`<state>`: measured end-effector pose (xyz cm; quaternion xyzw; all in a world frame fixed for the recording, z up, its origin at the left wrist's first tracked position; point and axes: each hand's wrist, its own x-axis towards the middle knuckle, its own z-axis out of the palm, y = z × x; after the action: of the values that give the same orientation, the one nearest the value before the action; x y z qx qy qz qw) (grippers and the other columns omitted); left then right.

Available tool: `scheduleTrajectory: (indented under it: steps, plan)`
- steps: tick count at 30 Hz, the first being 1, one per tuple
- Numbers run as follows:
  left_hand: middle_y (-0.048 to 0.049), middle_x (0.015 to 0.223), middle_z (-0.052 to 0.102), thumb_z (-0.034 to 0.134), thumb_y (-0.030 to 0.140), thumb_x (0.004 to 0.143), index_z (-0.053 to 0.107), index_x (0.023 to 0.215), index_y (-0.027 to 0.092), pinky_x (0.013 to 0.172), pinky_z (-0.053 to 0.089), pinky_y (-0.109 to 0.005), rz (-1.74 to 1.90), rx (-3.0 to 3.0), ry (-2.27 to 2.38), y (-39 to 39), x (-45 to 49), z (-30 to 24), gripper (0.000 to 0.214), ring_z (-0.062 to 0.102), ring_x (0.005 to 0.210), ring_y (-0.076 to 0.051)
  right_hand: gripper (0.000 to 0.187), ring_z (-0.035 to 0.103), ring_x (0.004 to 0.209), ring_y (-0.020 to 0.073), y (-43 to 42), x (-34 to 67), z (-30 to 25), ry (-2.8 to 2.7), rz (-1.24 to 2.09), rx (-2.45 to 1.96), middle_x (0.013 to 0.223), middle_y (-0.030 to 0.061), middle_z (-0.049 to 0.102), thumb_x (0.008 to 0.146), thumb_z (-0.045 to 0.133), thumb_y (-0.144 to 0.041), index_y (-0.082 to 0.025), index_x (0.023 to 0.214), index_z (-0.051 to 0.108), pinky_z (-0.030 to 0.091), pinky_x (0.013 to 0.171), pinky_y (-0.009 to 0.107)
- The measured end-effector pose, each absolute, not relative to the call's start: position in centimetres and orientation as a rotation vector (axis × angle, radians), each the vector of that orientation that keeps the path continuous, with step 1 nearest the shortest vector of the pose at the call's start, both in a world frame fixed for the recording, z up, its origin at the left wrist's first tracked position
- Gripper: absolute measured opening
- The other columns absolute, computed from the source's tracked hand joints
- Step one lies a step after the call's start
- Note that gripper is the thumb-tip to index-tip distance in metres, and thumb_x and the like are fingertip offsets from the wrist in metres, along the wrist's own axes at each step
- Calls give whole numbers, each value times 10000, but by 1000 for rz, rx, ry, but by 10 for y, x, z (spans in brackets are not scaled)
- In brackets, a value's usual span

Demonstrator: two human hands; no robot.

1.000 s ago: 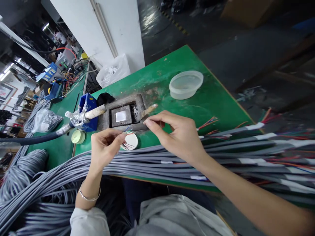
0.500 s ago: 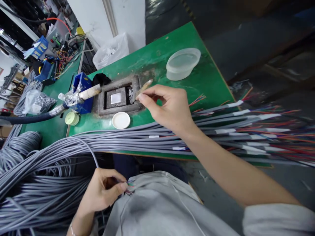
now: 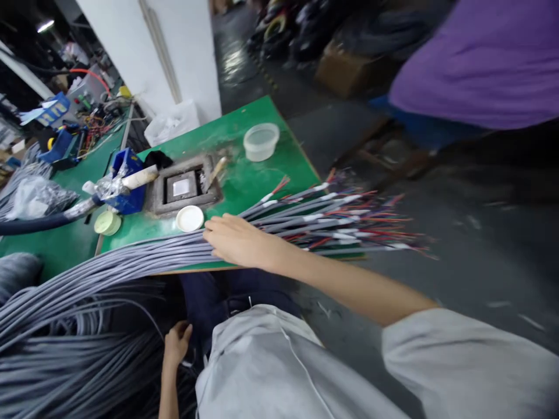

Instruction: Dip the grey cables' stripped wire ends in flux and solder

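Note:
My right hand (image 3: 236,237) lies palm down over the bundle of grey cables (image 3: 166,250) on the green table, fingers loosely bent and pointing left; the fingertips are partly hidden. Below the table edge, my left hand (image 3: 176,344) is closed around a grey cable (image 3: 151,317); the cable's end is not clear. A wooden stick (image 3: 215,173) leans at the right side of the grey-framed pot (image 3: 187,201), which has a shiny silver square (image 3: 181,186) in it. Just left of my right hand is a white round lid (image 3: 190,219).
Stripped wire ends (image 3: 384,221) reach past the table's right edge. A clear tub (image 3: 261,142) stands at the back. Left of the pot are a blue bin (image 3: 131,195), a foil-wrapped hose (image 3: 111,187) and a pale green tub (image 3: 107,223). A person in purple (image 3: 489,64) is at upper right.
My right hand has let go of the wooden stick and moved down-left onto the cables. The left hand has lowered with the cable. The view has shifted, bringing a person in purple into sight.

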<state>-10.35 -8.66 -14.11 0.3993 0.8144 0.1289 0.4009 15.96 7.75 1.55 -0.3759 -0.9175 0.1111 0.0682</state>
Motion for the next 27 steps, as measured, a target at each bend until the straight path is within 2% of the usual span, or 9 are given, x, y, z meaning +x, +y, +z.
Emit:
scheduleTrajectory:
  steps: [2, 5, 8, 11, 14, 17, 21, 27]
  plan:
    - [-108, 996, 720, 575, 342, 739, 689, 915, 152, 867, 496, -289, 393, 1156, 1949, -70, -100, -122, 283, 662, 970, -224, 166, 581, 982, 251, 71, 164, 11, -2709, 293, -1212, 969, 137, 642, 856, 564, -200, -84, 950, 637, 427, 831, 351]
    - [-88, 924, 731, 552, 422, 782, 687, 933, 154, 814, 532, -296, 664, 1513, 1781, -44, -84, -79, 336, 683, 887, -220, 257, 570, 966, 247, 66, 168, 3, -2623, 219, -1347, 970, 130, 634, 843, 593, -323, -86, 941, 618, 433, 818, 358]
    - [-70, 908, 724, 553, 300, 828, 683, 899, 179, 861, 504, -313, 923, 1957, 1651, -19, -58, -35, 192, 674, 866, -195, 305, 560, 947, 243, 64, 168, -4, -2552, 109, -1392, 946, 127, 628, 855, 561, -377, -85, 934, 603, 428, 801, 365]
    - [-70, 947, 717, 566, 208, 823, 676, 918, 196, 877, 487, -325, 1121, 2424, 1470, 13, -34, -11, 146, 661, 902, -199, 199, 543, 955, 244, 59, 168, -11, -2504, -54, -1374, 931, 117, 627, 905, 490, -260, -92, 927, 595, 411, 798, 378]
    - [-89, 1001, 706, 557, 223, 828, 667, 994, 183, 861, 491, -345, 1105, 2742, 1302, 46, -18, -10, 203, 647, 933, -224, 160, 542, 932, 224, 52, 176, -19, -2466, -235, -1354, 908, 96, 626, 912, 436, -152, -100, 908, 587, 406, 761, 360]
    - [-89, 933, 713, 514, 270, 849, 667, 970, 177, 791, 509, -336, 1013, 2875, 1151, 70, -9, -23, 217, 652, 877, -231, 203, 550, 880, 195, 48, 187, -27, -2423, -405, -1351, 905, 76, 630, 921, 382, -125, -105, 912, 584, 401, 749, 345]
    - [-82, 868, 711, 473, 304, 850, 648, 890, 193, 730, 512, -331, 1005, 2843, 1234, 83, -6, -36, 211, 654, 848, -239, 280, 553, 880, 178, 50, 194, -37, -2378, -563, -1286, 882, 51, 641, 949, 318, -146, -114, 908, 593, 389, 788, 340]
    - [-94, 809, 707, 423, 381, 817, 574, 833, 199, 595, 502, -309, 970, 2635, 1358, 89, -7, -33, 237, 674, 728, -246, 262, 558, 833, 167, 56, 188, -38, -2249, -635, -1296, 879, 66, 654, 940, 334, -136, -109, 899, 592, 389, 740, 319]
